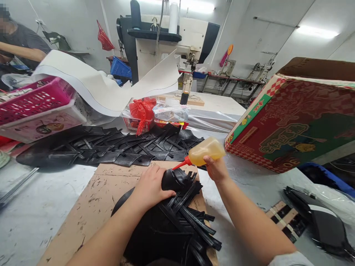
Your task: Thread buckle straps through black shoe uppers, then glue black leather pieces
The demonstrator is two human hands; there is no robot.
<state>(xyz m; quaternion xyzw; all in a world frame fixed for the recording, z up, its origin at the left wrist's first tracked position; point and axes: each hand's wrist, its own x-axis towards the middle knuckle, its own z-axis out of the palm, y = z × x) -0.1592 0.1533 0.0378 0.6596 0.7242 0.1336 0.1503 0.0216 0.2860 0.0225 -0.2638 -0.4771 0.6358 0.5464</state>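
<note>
My right hand (216, 168) is wrapped round a clear squeeze bottle (206, 150) of yellowish liquid, tilted down to the left. The tip of its red nozzle (181, 163) meets the edge of a black leather-like piece (171, 180). With thumb and fingers, my left hand (151, 186) grips that piece from the left. Below the hands lies a stack of similar black pieces (155, 234) with loose straps (194, 218) at its right side. The stack rests on a brown cardboard sheet (80, 210) with dark smears.
Behind the cardboard stretches a row of black strapped pieces (133, 146). A pink basket (41, 98) stands left, a red printed carton (294, 125) right. A sewing machine (172, 44) stands at the back. A red plastic bag (142, 111) sits before it. Another person (24, 42) is far left.
</note>
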